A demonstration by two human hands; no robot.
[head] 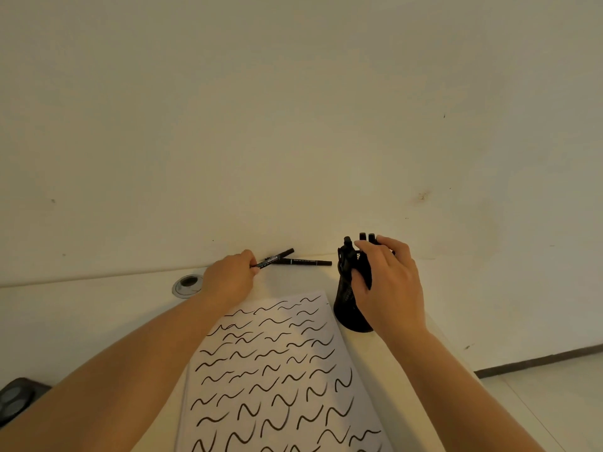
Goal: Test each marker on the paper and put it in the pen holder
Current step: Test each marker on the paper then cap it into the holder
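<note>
A white sheet of paper [277, 370] covered with black wavy test strokes lies on the desk in front of me. My left hand [230, 278] pinches one end of a black marker [275, 257] near the wall. A second black marker [305, 262] lies flat just behind it, crossing under its tip. The black mesh pen holder [349, 308] stands right of the paper with several black markers [367, 238] sticking up from it. My right hand [390, 282] is on the holder's top and side, with its fingers curled round the marker tops.
The cream desk [98, 321] ends at a plain wall close behind the markers. A round cable grommet [187, 285] is set in the desk left of my left hand. A dark object [16, 399] shows at the lower left. Floor shows at the lower right.
</note>
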